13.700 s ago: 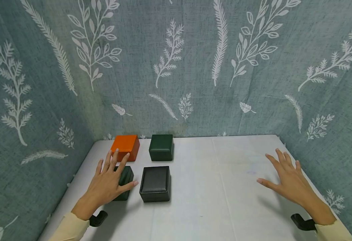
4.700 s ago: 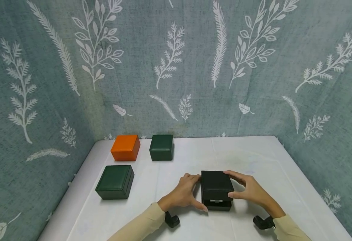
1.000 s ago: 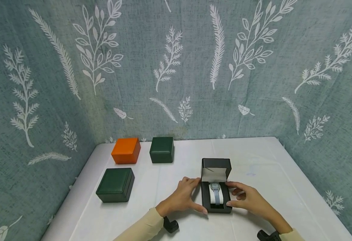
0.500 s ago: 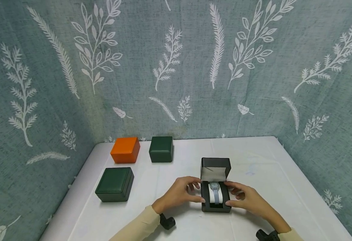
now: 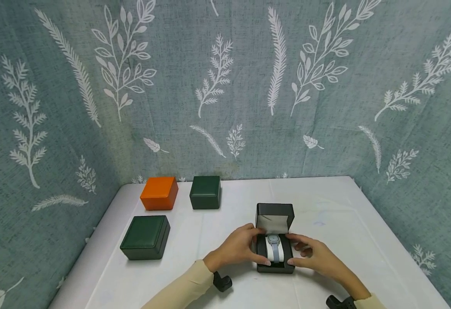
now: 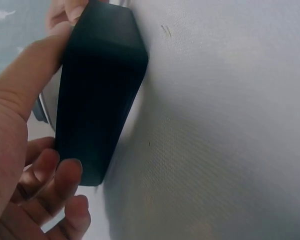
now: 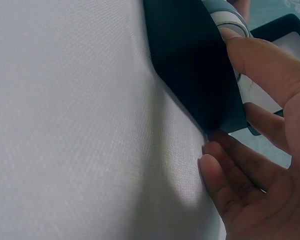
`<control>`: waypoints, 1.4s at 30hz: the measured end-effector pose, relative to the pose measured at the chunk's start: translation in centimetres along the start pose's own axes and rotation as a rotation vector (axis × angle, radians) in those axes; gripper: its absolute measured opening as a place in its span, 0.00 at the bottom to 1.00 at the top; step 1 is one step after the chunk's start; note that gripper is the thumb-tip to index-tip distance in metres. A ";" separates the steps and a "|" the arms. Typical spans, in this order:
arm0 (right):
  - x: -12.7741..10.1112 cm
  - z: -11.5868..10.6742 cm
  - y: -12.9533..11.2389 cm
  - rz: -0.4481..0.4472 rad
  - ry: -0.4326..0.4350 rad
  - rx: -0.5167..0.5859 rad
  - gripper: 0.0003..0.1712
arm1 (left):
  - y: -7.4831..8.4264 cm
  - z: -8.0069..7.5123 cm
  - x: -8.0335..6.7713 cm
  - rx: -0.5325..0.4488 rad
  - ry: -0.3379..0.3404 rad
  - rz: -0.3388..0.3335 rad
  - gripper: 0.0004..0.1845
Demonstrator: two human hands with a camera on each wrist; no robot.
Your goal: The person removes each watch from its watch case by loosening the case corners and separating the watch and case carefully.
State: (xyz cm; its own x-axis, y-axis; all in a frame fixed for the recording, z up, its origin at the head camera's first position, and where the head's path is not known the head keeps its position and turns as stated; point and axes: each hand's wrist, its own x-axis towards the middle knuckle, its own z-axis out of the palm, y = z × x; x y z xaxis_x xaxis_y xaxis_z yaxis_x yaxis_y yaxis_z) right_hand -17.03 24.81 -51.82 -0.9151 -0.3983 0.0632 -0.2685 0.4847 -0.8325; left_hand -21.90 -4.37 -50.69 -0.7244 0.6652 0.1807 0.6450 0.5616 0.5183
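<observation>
Open black box [image 5: 274, 254] standing near the front middle of the white table [image 5: 337, 223], lid upright at the back, pale lining showing, grey-blue watch [image 5: 274, 246] wrapped round a white cushion [image 5: 274, 255] inside. Left hand [image 5: 240, 249] curled against the box's left side, thumb along the lower front corner, fingertips bent over the top left edge near the watch face; from the left wrist, thumb pressed on the dark wall [image 6: 97, 90], other fingers [image 6: 65, 185] loosely bent beneath. Right hand [image 5: 313, 257] cupped at the right side, forefinger reaching to the rim beside the cushion, thumb at the lower right corner; from the right wrist, one finger [image 7: 260, 65] laid over the box's edge [image 7: 195, 65] against the cushion, the rest spread and slack on the cloth. Half a second back, left fingers still at the outer wall; now closer, up over the rim toward the watch, right hand barely shifted. Far earlier, same box shut on the left among the others. Large green box [image 5: 145, 237], orange box [image 5: 159, 193] and small green box [image 5: 205, 192] shut and unmoved at the left and rear left. Leaf-patterned cloth [image 5: 225, 86] behind.
</observation>
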 end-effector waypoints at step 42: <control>0.0 0.3 0.0 0.062 0.000 0.020 0.39 | 1.0 0.4 0.0 -0.013 -0.016 -0.058 0.39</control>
State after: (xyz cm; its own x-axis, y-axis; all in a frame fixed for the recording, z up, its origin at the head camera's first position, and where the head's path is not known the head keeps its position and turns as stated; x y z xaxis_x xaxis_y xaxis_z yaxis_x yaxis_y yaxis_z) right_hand -16.92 24.59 -51.96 -0.9300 -0.3674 0.0111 -0.2048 0.4930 -0.8456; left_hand -21.16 -3.63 -50.46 -0.7564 0.6397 0.1366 0.5987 0.5928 0.5387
